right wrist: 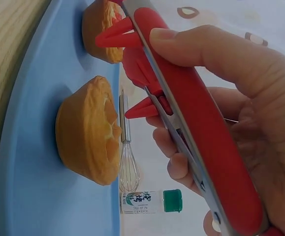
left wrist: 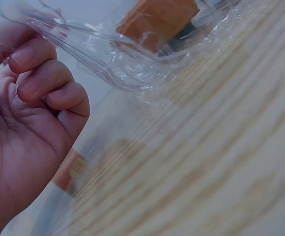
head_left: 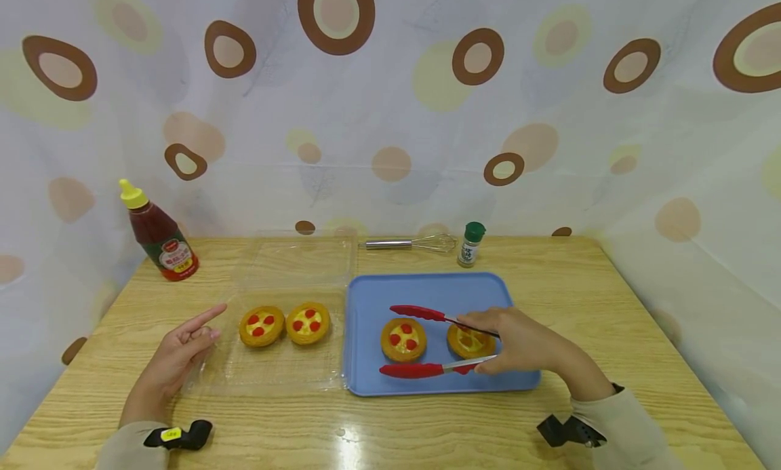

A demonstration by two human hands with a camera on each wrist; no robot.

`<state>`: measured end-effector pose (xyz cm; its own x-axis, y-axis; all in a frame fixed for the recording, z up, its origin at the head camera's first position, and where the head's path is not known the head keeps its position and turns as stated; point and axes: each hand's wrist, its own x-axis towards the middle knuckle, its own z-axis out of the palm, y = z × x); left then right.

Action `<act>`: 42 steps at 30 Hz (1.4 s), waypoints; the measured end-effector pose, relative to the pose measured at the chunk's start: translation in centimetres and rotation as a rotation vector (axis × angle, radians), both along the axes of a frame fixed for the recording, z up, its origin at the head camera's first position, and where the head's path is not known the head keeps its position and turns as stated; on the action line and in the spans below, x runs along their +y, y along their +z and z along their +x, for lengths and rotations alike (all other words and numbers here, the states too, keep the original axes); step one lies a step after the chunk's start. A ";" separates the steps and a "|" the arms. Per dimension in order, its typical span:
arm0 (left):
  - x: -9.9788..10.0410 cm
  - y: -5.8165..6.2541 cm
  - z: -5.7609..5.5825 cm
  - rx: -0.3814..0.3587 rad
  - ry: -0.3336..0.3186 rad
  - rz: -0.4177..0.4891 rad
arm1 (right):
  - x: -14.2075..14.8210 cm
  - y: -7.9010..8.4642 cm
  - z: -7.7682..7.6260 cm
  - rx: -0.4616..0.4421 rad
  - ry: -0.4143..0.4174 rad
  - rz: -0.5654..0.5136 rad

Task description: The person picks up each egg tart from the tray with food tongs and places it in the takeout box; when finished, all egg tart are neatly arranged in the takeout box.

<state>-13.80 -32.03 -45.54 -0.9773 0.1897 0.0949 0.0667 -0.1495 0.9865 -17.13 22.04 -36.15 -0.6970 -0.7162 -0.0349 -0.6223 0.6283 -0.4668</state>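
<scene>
My left hand [head_left: 173, 358] is at the left rim of a clear plastic box [head_left: 274, 375], its thumb and index finger pinching that rim and the other fingers curled in. Two tarts with red toppings, a left one [head_left: 262, 326] and a right one [head_left: 308, 323], sit inside the box. Red-tipped tongs [head_left: 415, 370] are gripped in my right hand [head_left: 518, 341], with their jaws spread. One tart [head_left: 404, 340] on the blue tray [head_left: 427, 287] shows between the tong tips, apparently not squeezed. Another tart [right wrist: 88, 130] lies beneath the tongs' handles, partly hidden in the head view.
A ketchup bottle [head_left: 161, 236] with a yellow cap stands at the back left. Behind the tray lie a metal whisk [head_left: 390, 244] and a green-capped seasoning jar [head_left: 470, 246]. The box's lid [head_left: 299, 260] is folded back toward the patterned curtain [head_left: 390, 104].
</scene>
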 end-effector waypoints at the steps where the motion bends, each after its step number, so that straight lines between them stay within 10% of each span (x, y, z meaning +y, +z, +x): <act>1: 0.0 0.0 0.0 0.000 0.002 -0.001 | 0.0 0.0 0.0 -0.005 -0.001 0.002; 42: 0.0 0.0 0.0 -0.003 -0.013 0.007 | -0.2 0.8 -1.4 -0.058 0.033 -0.175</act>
<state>-13.76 -32.06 -45.49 -0.9751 0.2014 0.0930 0.0615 -0.1574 0.9856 -18.55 21.85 -35.36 -0.6736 -0.7372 0.0532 -0.6103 0.5141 -0.6027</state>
